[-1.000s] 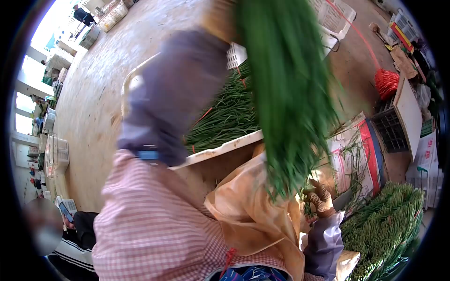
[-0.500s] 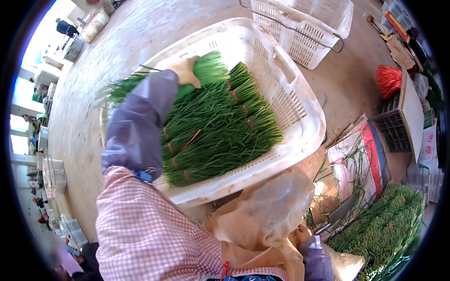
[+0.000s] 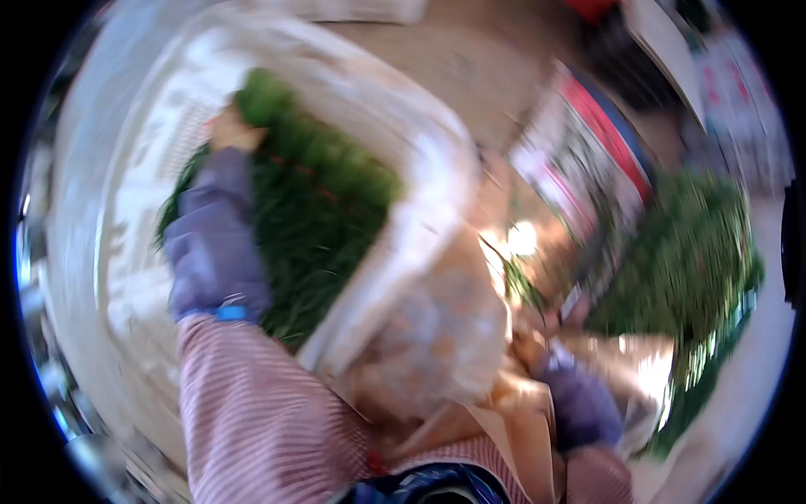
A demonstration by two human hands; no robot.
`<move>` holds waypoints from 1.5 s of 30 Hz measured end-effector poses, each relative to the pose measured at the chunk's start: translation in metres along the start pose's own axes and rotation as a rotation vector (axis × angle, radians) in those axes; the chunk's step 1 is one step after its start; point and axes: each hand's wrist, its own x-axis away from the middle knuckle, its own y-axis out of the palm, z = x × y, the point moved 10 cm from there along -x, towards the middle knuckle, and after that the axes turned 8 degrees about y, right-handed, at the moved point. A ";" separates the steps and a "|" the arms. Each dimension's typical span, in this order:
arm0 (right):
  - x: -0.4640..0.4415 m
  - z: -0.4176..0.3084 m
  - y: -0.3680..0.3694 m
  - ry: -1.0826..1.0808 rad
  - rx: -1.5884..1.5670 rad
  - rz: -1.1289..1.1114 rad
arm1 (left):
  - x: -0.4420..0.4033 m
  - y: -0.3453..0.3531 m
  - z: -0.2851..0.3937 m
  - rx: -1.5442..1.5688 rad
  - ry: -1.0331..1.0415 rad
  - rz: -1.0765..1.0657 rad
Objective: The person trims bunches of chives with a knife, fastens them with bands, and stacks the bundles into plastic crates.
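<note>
My left hand (image 3: 231,134), blurred, lies over a bunch of garlic chives (image 3: 262,97) at the far end of the crate, its fingers seeming to close round it. More tied garlic chives (image 3: 311,227) lie side by side below it, their cut ends to the right and red bands round them. They fill part of a white plastic crate (image 3: 437,218). My right hand (image 3: 529,346) is low on the right, beside a brown plastic apron (image 3: 428,336) and near a long narrow tool (image 3: 579,302). Blur hides its fingers and whether it holds anything.
A large heap of green stalks (image 3: 680,252) lies at the right. Between it and the crate is a white, red and blue sack (image 3: 600,139) strewn with loose leaves. A dark crate (image 3: 630,59) stands behind, and another white crate (image 3: 361,7) shows at the top edge.
The view has swung right and down, blurring everything. My left hand and its bunch have settled at the far end of the row. My right hand shows more fully.
</note>
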 end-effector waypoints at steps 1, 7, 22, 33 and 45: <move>-0.002 -0.011 -0.017 -0.004 0.043 0.027 | -0.002 0.007 -0.013 0.047 0.081 -0.008; 0.069 -0.013 -0.122 0.105 0.193 0.263 | 0.002 -0.023 -0.007 0.210 0.140 0.214; 0.217 0.064 -0.162 0.203 0.302 0.636 | 0.330 -0.175 0.377 0.585 0.745 -0.220; 0.282 0.156 -0.161 0.479 0.265 0.652 | 0.301 -0.224 0.245 0.333 0.467 0.507; 0.196 0.056 -0.092 0.030 0.244 0.211 | 0.399 -0.181 0.387 0.570 0.882 -0.035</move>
